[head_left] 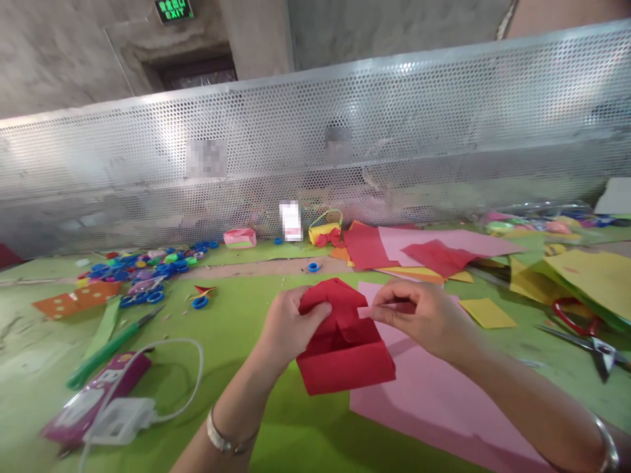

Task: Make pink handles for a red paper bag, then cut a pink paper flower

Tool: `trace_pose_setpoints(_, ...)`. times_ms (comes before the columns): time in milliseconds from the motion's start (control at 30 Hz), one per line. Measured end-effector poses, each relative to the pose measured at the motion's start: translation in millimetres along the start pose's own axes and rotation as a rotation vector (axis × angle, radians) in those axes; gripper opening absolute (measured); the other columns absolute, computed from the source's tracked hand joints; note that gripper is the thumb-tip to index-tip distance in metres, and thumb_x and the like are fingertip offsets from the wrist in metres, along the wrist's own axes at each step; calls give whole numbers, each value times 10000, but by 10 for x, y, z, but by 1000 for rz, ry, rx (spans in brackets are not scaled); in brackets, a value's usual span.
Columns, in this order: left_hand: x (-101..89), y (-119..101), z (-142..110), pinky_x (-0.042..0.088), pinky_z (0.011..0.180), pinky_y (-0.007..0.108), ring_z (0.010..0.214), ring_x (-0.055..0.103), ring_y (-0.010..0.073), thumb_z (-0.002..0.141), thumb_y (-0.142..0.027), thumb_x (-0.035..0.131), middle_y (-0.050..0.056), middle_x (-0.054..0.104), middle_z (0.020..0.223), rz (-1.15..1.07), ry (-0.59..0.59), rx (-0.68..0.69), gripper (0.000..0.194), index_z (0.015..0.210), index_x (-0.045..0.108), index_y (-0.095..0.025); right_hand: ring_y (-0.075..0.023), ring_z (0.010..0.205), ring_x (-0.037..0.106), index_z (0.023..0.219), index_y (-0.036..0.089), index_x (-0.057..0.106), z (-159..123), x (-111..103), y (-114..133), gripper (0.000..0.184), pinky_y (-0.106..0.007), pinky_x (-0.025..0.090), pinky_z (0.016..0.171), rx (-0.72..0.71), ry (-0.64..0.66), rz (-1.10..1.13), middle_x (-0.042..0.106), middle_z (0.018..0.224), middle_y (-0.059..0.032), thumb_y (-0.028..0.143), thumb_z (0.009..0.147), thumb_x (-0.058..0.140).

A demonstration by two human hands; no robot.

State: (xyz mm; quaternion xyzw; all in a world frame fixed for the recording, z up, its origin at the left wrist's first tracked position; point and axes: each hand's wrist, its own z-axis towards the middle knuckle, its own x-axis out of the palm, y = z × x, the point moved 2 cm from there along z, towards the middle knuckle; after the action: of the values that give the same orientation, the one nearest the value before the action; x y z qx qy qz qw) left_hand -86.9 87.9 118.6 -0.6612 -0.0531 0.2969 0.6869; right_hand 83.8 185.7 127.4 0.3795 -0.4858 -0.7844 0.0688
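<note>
A red folded-paper box (345,368) with a raised back flap is held up over the table, its open side facing me. My left hand (290,328) grips the flap's left side, thumb in front and fingers behind. Between the thumb and fingertips of my right hand (424,315) is a small pale pink strip (365,312), at the flap's right edge. Whether the strip is stuck to the red paper I cannot tell. Beneath the box and my right forearm lies a large pink sheet (434,394).
Scissors (591,338) and yellow paper (586,279) lie right. Left are a green-handled cutter (108,351), a purple power strip (98,397) with a white charger (121,420), and several blue rings (167,266). A yellow paper bag (325,233) stands by the perforated metal screen (276,131).
</note>
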Motion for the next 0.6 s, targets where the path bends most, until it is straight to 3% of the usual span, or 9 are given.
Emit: trace_pose_setpoints(600,-16,-14,5,458,569,273,612,566,162,717,-293,597,27,663,677,78,11,37,131,693,630,-169,-141,580,582,555,227,612,-14,-1,46,312,-239,449,542,10,-15,-75,641,605,20,482,726,671)
